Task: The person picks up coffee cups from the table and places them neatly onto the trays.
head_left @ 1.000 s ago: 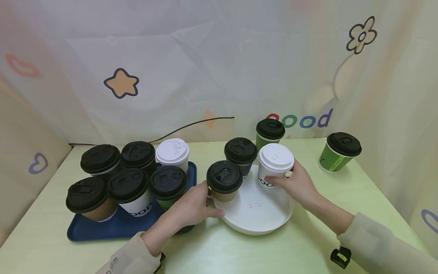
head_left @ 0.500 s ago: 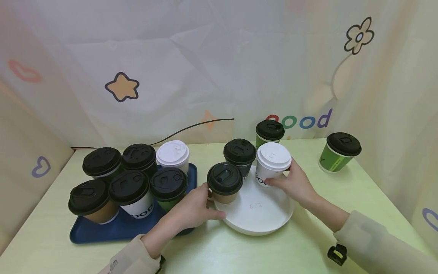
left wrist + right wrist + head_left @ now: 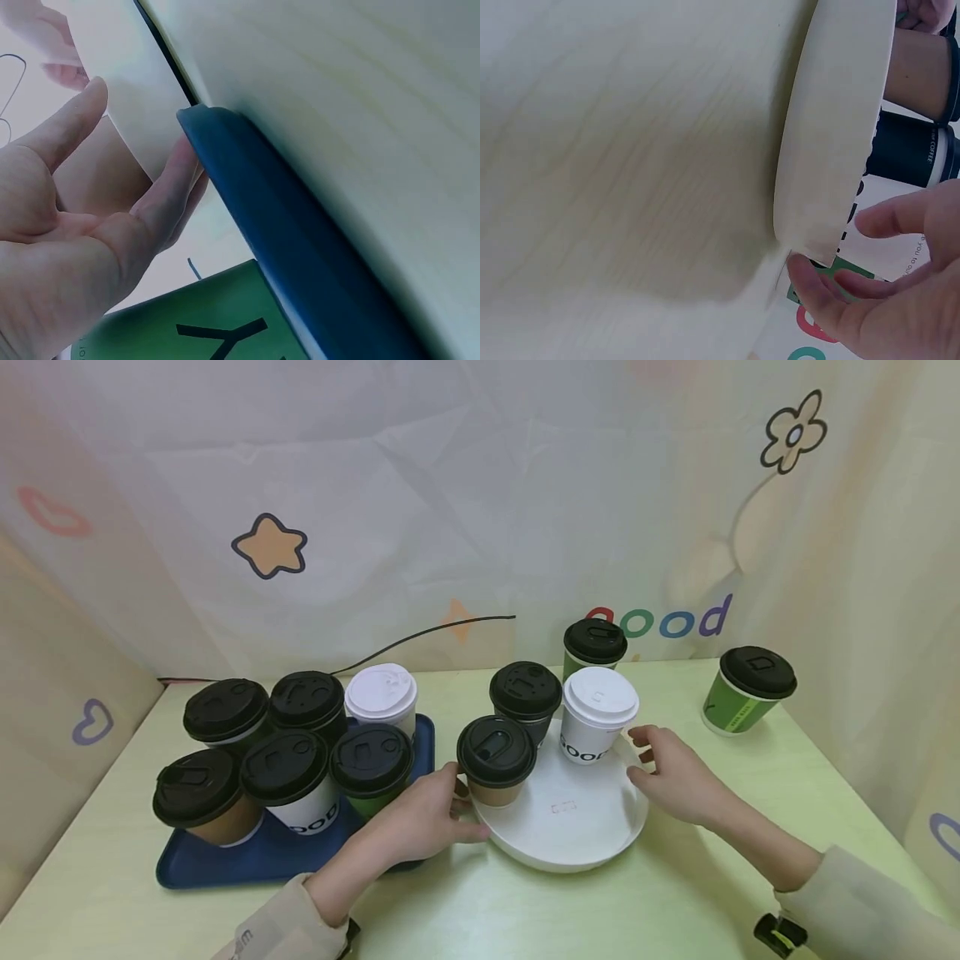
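On a round white plate [image 3: 562, 835] stand a brown cup with a black lid [image 3: 497, 760], a dark cup with a black lid [image 3: 527, 693] and a white cup with a white lid [image 3: 598, 710], all upright. My left hand [image 3: 423, 814] is at the plate's left edge beside the brown cup, thumb and fingers spread. In the left wrist view its fingers [image 3: 161, 202] lie along the plate's side; contact with the cup cannot be told. My right hand [image 3: 678, 777] stands just right of the white cup, fingers apart from it and holding nothing.
A blue tray [image 3: 225, 864] at left bears several lidded cups, including a white-lidded cup [image 3: 381, 693] at its back corner. A green cup [image 3: 594, 647] stands behind the plate, another green cup [image 3: 746, 693] at far right. A curtain [image 3: 450, 510] hangs behind the table.
My right hand has let go of the white cup and drawn back to the right; the cup stands on the plate. The left hand has stayed by the brown cup.
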`<state>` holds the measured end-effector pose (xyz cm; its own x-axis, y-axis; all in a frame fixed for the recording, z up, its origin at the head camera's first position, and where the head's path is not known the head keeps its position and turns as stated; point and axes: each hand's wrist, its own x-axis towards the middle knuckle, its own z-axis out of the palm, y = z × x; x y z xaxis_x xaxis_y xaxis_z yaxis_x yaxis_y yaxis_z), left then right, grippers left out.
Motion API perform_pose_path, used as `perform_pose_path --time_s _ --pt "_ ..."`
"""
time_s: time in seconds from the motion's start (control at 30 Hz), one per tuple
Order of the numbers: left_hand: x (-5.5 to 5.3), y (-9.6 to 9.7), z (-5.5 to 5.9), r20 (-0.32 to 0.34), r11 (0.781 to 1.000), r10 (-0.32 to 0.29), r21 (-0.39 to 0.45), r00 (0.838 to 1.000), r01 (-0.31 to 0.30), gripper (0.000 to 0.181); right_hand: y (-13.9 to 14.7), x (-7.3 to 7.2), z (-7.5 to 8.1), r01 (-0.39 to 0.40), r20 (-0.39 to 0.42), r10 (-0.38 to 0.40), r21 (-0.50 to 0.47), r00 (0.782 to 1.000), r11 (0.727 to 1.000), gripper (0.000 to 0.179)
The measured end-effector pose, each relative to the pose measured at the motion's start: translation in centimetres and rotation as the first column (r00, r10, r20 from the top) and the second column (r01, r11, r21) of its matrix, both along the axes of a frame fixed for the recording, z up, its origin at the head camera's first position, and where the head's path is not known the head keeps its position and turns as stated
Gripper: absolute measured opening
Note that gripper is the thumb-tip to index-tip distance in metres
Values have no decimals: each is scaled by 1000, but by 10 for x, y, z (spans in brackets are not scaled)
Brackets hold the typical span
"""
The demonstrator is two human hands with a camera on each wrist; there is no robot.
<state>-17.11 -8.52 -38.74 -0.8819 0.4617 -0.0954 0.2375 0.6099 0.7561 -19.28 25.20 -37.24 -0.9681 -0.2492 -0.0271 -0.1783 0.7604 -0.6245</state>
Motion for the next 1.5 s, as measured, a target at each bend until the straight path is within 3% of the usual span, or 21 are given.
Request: perform_pose_path --time_s 0.17,0.3,0.47,0.77,0.97,1.13,1.5 --pt "0 -2 0 16 1000 -8 28 1000 8 48 1 4 -1 -40 3 40 76 999 996 46" --pt "2 -3 0 -54 1000 -11 -1 998 11 25 0 2 -3 -46 -35 50 96 998 994 46" --pt "4 -4 2 -120 1000 3 -18 993 -5 15 2 -8 -3 -34 -63 41 109 997 993 44" --pt "6 -3 1 -122 1000 10 -1 992 -10 37 6 -32 -7 33 -123 -23 76 992 997 14" --pt "6 -3 1 -81 1000 19 -7 997 -19 41 4 -43 -10 -26 -149 32 39 988 999 27" --pt "6 -4 1 -20 999 34 3 999 -34 57 1 -48 -13 -107 -181 116 54 977 993 42" --pt "5 -6 1 6 999 3 37 1000 -4 81 -1 -51 -15 -66 -174 66 5 982 998 30"
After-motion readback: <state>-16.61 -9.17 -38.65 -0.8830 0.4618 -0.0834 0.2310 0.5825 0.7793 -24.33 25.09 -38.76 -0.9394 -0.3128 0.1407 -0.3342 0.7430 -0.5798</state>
